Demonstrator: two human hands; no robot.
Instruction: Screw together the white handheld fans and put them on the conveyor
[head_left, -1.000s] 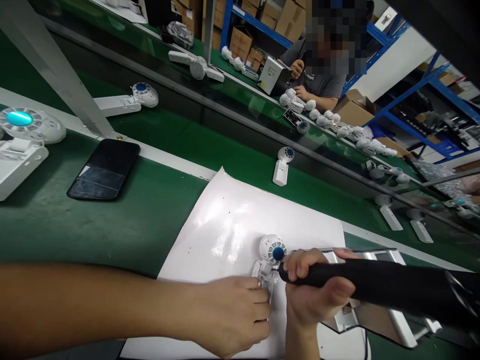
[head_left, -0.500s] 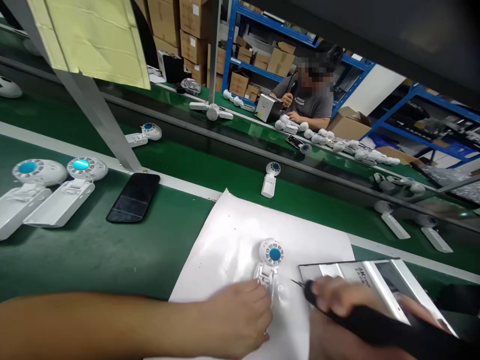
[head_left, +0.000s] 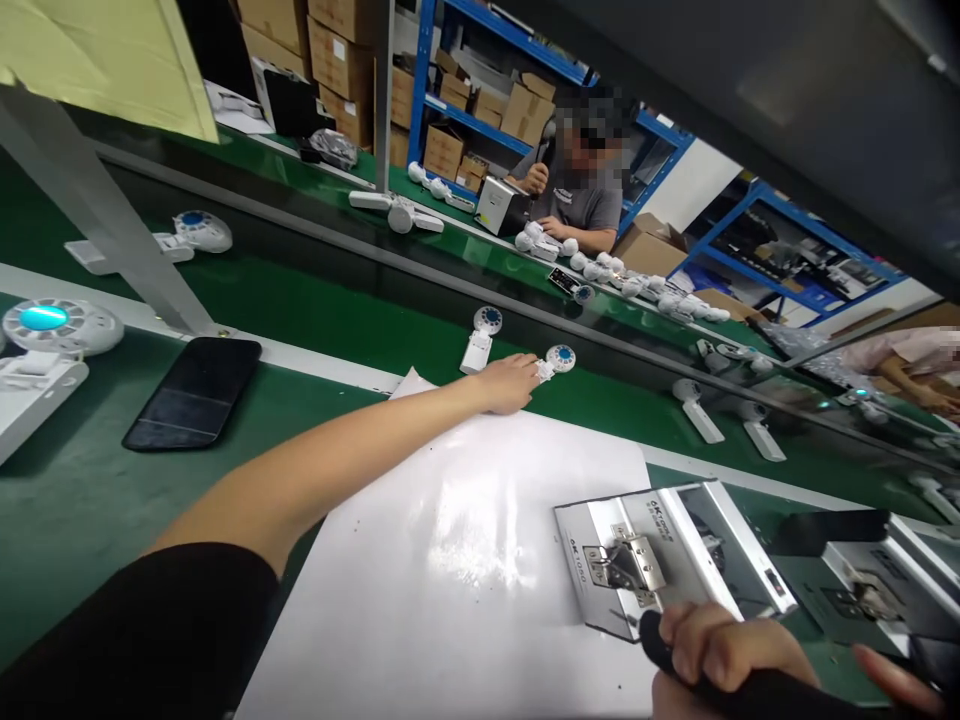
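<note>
Head view: from afar I watch the left hand, its grip round a unit at the far green belt, beyond the sheet. I judge the placing nearly done, release remaining. The unit's round head is white, blue-centred; fingers hide its body. The right hand holds a driver.

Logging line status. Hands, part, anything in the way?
Left hand partly covering white device on green belt, grip hidden. Right hand holding black tool by silver machine. Second white device close beside left hand, possibly crowding it.
</note>
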